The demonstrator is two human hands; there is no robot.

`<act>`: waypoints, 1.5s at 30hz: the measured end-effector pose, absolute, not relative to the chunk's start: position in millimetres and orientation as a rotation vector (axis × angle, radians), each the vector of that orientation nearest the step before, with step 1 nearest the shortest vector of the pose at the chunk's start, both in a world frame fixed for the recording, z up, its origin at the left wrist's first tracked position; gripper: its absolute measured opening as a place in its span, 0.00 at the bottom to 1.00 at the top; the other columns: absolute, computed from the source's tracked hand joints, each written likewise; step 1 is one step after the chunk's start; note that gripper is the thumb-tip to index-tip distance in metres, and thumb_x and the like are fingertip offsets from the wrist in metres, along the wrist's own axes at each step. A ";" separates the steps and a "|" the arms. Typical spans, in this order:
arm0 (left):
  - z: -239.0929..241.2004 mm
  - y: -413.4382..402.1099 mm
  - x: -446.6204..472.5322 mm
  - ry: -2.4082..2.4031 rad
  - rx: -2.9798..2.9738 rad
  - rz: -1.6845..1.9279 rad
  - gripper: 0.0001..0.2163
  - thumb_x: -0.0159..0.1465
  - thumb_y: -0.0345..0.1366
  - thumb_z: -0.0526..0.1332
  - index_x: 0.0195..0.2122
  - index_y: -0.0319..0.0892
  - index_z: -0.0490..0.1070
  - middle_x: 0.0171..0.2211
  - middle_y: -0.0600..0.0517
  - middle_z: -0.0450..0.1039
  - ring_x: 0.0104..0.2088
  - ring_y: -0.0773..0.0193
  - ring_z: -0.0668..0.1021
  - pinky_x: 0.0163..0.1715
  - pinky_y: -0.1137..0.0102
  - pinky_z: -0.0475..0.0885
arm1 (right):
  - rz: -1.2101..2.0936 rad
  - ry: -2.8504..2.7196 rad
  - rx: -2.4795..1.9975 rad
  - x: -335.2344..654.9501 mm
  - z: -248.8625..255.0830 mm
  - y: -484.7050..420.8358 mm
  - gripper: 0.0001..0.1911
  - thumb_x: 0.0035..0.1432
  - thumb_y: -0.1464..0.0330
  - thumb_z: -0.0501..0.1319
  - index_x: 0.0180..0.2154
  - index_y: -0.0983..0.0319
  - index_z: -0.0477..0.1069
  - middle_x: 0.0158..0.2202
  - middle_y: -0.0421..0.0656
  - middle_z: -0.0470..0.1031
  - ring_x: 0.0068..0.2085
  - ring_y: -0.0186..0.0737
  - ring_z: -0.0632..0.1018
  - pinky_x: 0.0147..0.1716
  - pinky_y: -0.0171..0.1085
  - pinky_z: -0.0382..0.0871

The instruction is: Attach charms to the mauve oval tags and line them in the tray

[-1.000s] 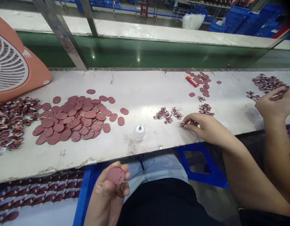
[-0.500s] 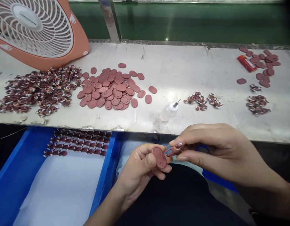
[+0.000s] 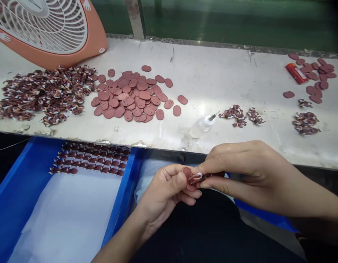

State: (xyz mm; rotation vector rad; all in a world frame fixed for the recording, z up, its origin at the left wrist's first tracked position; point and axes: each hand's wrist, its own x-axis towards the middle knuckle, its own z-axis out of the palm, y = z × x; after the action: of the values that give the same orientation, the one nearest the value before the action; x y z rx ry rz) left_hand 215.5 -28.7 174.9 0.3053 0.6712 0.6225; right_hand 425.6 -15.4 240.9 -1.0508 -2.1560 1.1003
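Note:
My left hand (image 3: 169,184) is closed on a reddish-brown oval base (image 3: 187,172), thumb on its face and fingers behind. Between the thumb and fingers of my right hand (image 3: 240,171) is a small brown figurine (image 3: 198,178) with white and yellowish bits. The figurine is up against the face of the base; whether it sits in the base's holes is hidden by the fingers. Just beyond my hands, on the bench, lies a clear bottle (image 3: 202,126) with a needle tip. Several loose figurines (image 3: 235,114) are to the right of it.
An orange fan (image 3: 94,40) stands at the back left, behind a heap of figurines (image 3: 45,93). Oval bases (image 3: 133,95) are piled mid-bench. A red lighter (image 3: 296,73) lies among more bases at right. Below the bench edge, a blue drawer (image 3: 122,190) holds rows of mounted figurines (image 3: 94,159).
My right hand has moved left and brought the figurine from beside the base onto its face. The left hand keeps its hold. The camera view has shifted slightly.

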 end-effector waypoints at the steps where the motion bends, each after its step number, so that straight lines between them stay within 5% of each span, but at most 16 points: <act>1: 174.9 -28.7 215.7 0.677 0.305 0.622 0.15 0.55 0.47 0.74 0.27 0.39 0.80 0.26 0.52 0.80 0.24 0.71 0.81 0.23 0.82 0.76 | 1.104 -2.162 -1.055 425.4 241.4 -15.1 0.07 0.66 0.72 0.64 0.46 0.61 0.77 0.36 0.37 0.80 0.35 0.27 0.80 0.37 0.27 0.71; 21: 174.9 -30.1 217.3 0.730 0.280 0.666 0.17 0.52 0.47 0.76 0.24 0.38 0.76 0.22 0.54 0.73 0.23 0.74 0.75 0.24 0.81 0.70 | 1.005 -2.331 -0.987 417.1 248.2 -8.2 0.07 0.68 0.73 0.59 0.39 0.63 0.76 0.33 0.40 0.77 0.32 0.29 0.76 0.33 0.29 0.67; 31: 180.6 -31.0 213.3 0.735 0.335 0.669 0.20 0.50 0.50 0.77 0.23 0.38 0.75 0.20 0.55 0.72 0.21 0.72 0.73 0.26 0.77 0.69 | 0.919 -2.387 -0.989 417.4 250.0 -17.6 0.08 0.70 0.72 0.59 0.48 0.59 0.74 0.37 0.40 0.76 0.33 0.30 0.76 0.33 0.29 0.67; 45: 176.2 -25.6 218.4 0.736 0.280 0.658 0.17 0.52 0.47 0.76 0.24 0.38 0.76 0.21 0.55 0.71 0.22 0.73 0.73 0.23 0.81 0.69 | 1.006 -2.314 -0.990 415.5 252.2 -4.5 0.06 0.67 0.74 0.61 0.41 0.63 0.78 0.34 0.41 0.79 0.32 0.30 0.78 0.33 0.28 0.69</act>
State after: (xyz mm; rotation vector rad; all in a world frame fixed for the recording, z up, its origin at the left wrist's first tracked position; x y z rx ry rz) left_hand 218.4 -25.6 176.2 0.2797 0.7361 0.6585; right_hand 415.5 -4.5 252.2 -0.9905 -2.3145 1.0060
